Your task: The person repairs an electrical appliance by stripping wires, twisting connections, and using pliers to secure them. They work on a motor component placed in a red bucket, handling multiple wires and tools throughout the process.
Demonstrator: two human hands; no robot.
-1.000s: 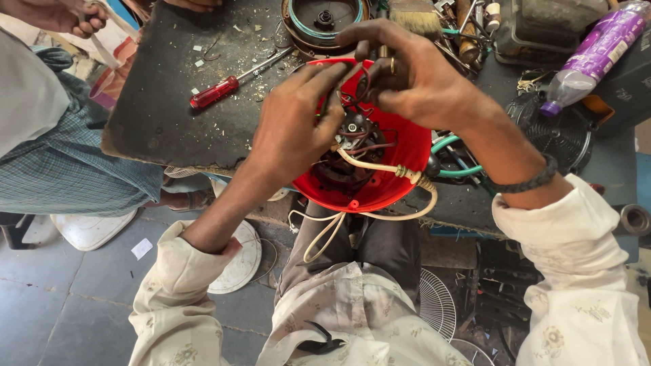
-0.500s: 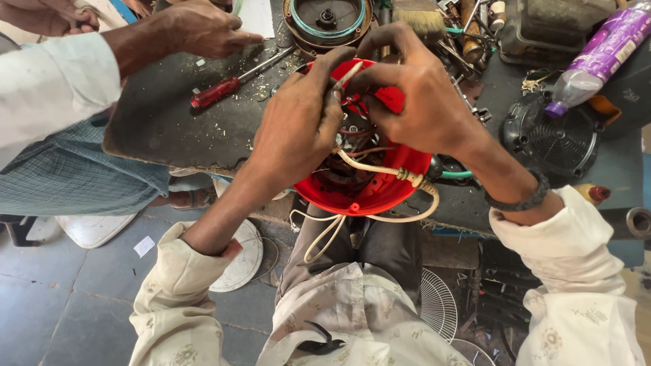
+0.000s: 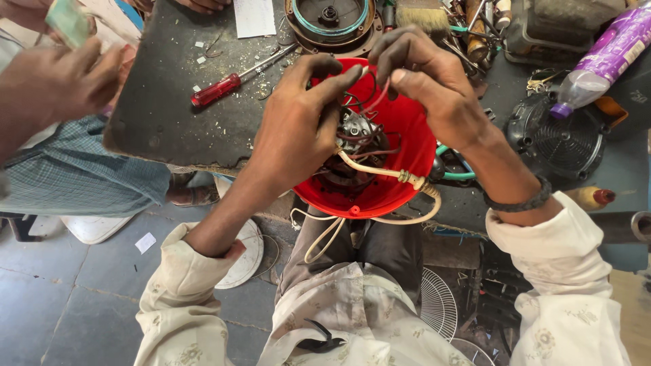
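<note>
A round red plastic housing [image 3: 407, 163] rests at the near edge of the dark workbench [image 3: 163, 115], with a small motor [image 3: 356, 132] and thin wires inside. My left hand [image 3: 298, 129] reaches into the housing and pinches the wires above the motor. My right hand [image 3: 427, 85] holds a thin red wire [image 3: 378, 95] over the far rim. A cream power cord [image 3: 380, 175] leaves the housing toward my lap.
A red-handled screwdriver [image 3: 224, 87] lies left of the housing. A round metal part [image 3: 332, 20] sits behind it, a black fan casing [image 3: 556, 139] and purple bottle [image 3: 603, 57] at right. Another person's hand [image 3: 61, 78] hovers at the left edge holding something green.
My hands have opened up over the housing, fingers now lifting the wires. The other person's hand drew back from the bench toward the left edge.
</note>
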